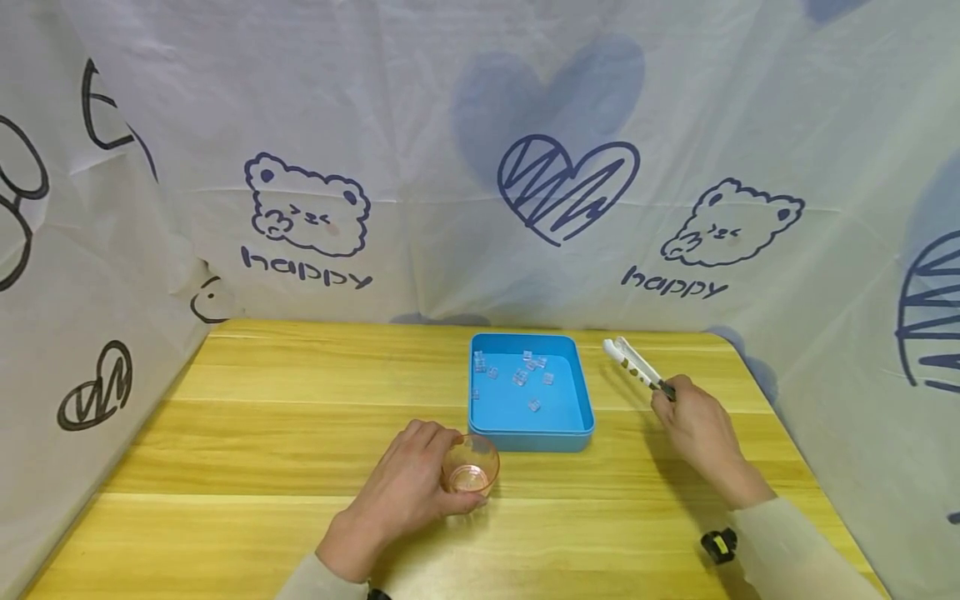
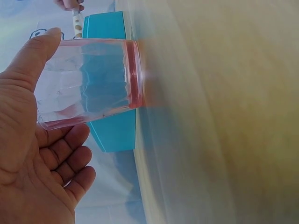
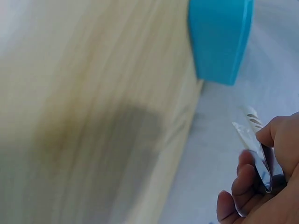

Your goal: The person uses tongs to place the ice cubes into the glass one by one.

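L hand (image 1: pixel 408 479): holds cup (image 1: pixel 471 478), thumb one side, fingers other
cup: clear, pinkish, upright, by near L corner of tray (image 1: pixel 532 442); on tbl (image 1: pixel 300 417) or just above, can't tell
R hand (image 1: pixel 697 425): grips tongs (image 1: pixel 637 365) above tbl, R of tray; tips slightly apart
cubes (image 1: pixel 520 377): small, clear, scattered in blue tray, mostly far half

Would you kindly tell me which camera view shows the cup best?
The left wrist view: there the cup appears large, close and side-on. The head view shows it smaller, from above, held by the left hand. The right wrist view does not show it.
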A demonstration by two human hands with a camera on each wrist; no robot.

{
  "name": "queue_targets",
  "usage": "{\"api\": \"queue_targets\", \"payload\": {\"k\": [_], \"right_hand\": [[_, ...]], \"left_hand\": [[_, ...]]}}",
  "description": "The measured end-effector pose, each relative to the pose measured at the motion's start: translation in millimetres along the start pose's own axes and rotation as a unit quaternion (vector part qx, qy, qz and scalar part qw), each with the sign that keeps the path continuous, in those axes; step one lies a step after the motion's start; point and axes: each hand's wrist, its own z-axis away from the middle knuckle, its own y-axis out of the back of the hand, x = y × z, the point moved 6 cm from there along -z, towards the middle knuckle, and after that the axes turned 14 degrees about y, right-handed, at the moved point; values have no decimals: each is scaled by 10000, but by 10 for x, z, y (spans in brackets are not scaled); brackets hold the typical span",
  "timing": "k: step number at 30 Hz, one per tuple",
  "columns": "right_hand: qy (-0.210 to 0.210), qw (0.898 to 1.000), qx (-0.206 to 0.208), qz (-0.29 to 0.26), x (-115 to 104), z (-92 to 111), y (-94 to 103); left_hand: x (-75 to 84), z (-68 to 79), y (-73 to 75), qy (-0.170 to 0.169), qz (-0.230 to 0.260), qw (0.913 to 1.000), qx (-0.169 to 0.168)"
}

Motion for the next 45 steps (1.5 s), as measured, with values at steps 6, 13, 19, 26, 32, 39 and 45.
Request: {"api": "queue_targets", "payload": {"k": [6, 13, 19, 26, 32, 39, 45], "right_hand": [[615, 9974, 263, 287, -326, -49, 120], [902, 9947, -54, 496, -681, -73, 168], [1112, 9905, -357, 726, -864, -52, 94], [1359, 9845, -369, 1049, -950, -32, 11], [1553, 9810, -230, 1138, -991, -19, -26], [1628, 9804, -213, 1092, -997, -20, -80], [1629, 9807, -325, 1030, -1001, -19, -115]], "left_hand": [[-8, 4, -5, -6, 17, 10000, -7], [-23, 6, -15, -11, -1, 10000, 4], [-26, 7, -15, -35, -8, 10000, 53], [-30, 12, -27, -31, 3, 10000, 74], [-37, 9, -38, -64, -22, 9999, 83], [-43, 8, -36, -103, -8, 9999, 120], [-40, 7, -30, -155, -1, 9997, 184]]}}
